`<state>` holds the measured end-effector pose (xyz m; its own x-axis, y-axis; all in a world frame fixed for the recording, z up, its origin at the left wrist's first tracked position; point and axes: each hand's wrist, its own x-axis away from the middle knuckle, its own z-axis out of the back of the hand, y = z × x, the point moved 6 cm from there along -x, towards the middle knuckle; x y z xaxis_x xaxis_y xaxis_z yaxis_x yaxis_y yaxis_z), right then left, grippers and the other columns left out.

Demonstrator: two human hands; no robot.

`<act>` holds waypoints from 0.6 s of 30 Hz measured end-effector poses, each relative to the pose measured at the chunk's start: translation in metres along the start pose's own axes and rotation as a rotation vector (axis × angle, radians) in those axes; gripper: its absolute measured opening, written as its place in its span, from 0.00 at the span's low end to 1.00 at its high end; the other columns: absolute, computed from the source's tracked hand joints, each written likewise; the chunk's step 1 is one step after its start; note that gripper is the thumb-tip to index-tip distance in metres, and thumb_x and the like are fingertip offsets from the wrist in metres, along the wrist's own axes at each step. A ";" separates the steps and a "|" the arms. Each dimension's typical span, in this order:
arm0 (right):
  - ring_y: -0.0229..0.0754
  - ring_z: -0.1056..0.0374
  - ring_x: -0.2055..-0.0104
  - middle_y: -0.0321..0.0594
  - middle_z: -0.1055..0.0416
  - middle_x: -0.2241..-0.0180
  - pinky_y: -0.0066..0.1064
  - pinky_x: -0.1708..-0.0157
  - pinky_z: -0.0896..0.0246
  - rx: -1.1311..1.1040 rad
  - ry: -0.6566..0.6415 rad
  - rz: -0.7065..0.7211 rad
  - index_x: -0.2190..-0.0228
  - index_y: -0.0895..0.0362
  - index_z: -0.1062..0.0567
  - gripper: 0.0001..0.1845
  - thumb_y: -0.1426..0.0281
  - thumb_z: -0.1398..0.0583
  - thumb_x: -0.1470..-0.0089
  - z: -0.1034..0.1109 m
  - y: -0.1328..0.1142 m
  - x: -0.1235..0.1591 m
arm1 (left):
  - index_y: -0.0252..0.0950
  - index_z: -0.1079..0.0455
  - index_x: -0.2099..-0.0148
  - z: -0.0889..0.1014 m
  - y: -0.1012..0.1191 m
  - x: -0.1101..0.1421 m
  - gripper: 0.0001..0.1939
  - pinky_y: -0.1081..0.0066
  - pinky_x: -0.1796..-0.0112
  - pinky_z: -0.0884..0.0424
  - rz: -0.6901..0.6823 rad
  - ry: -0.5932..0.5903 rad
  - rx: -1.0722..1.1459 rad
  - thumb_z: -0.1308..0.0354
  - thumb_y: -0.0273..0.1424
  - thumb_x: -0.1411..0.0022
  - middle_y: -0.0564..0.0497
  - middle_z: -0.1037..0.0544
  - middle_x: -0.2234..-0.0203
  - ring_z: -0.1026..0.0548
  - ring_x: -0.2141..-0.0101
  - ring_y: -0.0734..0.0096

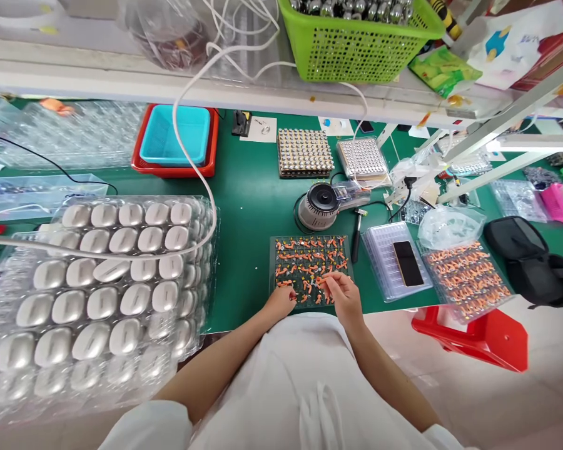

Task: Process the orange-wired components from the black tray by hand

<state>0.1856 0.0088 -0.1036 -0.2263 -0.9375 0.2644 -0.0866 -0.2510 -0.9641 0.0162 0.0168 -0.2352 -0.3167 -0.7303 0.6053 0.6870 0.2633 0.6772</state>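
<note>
A dark tray (287, 248) lies near the table's front edge, filled with rows of small orange flexible strips that carry tiny yellow and metallic bits. Over its lower left corner rests my left hand (280, 302), fingers curled together; whatever they may hold is too small to make out. My right hand (346, 300) is above the tray's lower right side, thumb and forefinger pinching a small orange strip (325, 279). Just beyond the tray sits a round grey device with a black top (322, 199). A small hammer (356, 236) lies to the tray's right.
Clear plastic trays of silvery oval cases (106, 304) fill the left. A blue basket (174, 134) sits inside a red one. On the right are stacked trays with a phone (408, 264), and another tray of orange strips (469, 278). A white cable (201, 165) hangs from the shelf.
</note>
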 end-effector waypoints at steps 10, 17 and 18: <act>0.34 0.37 0.78 0.36 0.27 0.76 0.28 0.77 0.40 0.037 -0.009 -0.058 0.67 0.57 0.26 0.12 0.61 0.41 0.47 0.000 0.002 0.010 | 0.33 0.33 0.50 -0.022 -0.004 -0.009 0.15 0.59 0.57 0.28 0.102 -0.107 -0.031 0.45 0.35 0.36 0.45 0.28 0.54 0.27 0.57 0.64; 0.34 0.37 0.78 0.37 0.26 0.75 0.27 0.77 0.40 0.025 -0.034 -0.104 0.67 0.57 0.26 0.13 0.60 0.40 0.47 0.000 0.009 0.009 | 0.32 0.29 0.57 0.001 0.002 0.004 0.11 0.63 0.58 0.29 0.094 -0.068 0.157 0.40 0.31 0.42 0.46 0.24 0.61 0.25 0.60 0.64; 0.34 0.37 0.78 0.37 0.26 0.75 0.27 0.77 0.40 0.016 -0.031 -0.110 0.67 0.57 0.26 0.13 0.60 0.40 0.47 0.000 0.010 0.008 | 0.32 0.28 0.58 0.008 0.006 0.009 0.12 0.64 0.58 0.29 0.074 -0.052 0.196 0.38 0.29 0.45 0.45 0.23 0.63 0.25 0.61 0.63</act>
<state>0.1830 -0.0014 -0.1111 -0.1866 -0.9109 0.3680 -0.0939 -0.3564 -0.9296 0.0118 0.0170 -0.2222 -0.3064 -0.6725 0.6737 0.5713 0.4362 0.6952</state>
